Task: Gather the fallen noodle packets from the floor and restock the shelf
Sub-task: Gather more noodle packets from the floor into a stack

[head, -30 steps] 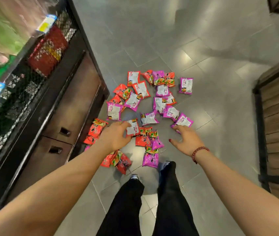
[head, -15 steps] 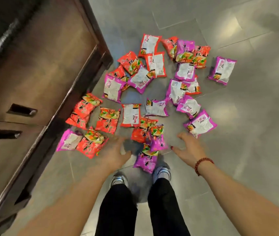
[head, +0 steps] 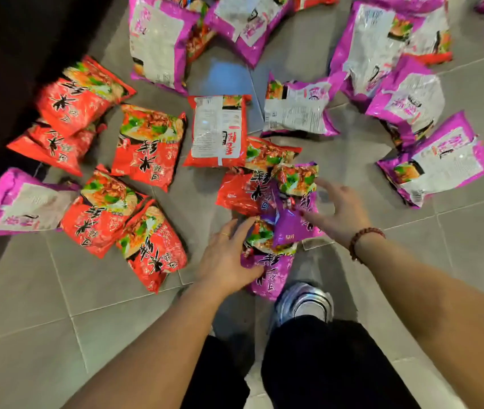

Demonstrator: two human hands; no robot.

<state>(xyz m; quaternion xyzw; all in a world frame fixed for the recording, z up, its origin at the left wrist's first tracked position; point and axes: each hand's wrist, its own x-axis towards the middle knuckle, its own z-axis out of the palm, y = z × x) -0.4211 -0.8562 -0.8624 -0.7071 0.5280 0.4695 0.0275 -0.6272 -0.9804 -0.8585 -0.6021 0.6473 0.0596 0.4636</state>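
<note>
Noodle packets point(head: 149, 149), red and purple, lie scattered on the tiled floor point(head: 28, 320) beyond the silver shoe point(head: 305, 302). Just ahead of the shoe, the left hand point(head: 229, 258) lays straight, released fingers against a purple packet point(head: 270, 273). The right hand point(head: 341, 211), fingers spread and holding nothing, reaches over a second purple packet point(head: 290, 228); whether it touches, I cannot tell.

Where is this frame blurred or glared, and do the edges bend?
Head view: motion smears the right hand, while the left hand is sharper; head view: a bluish glare patch lies on the floor tile between noodle packets; head view: grout lines curve toward the edges, and the upper left corner is nearly black.
</note>
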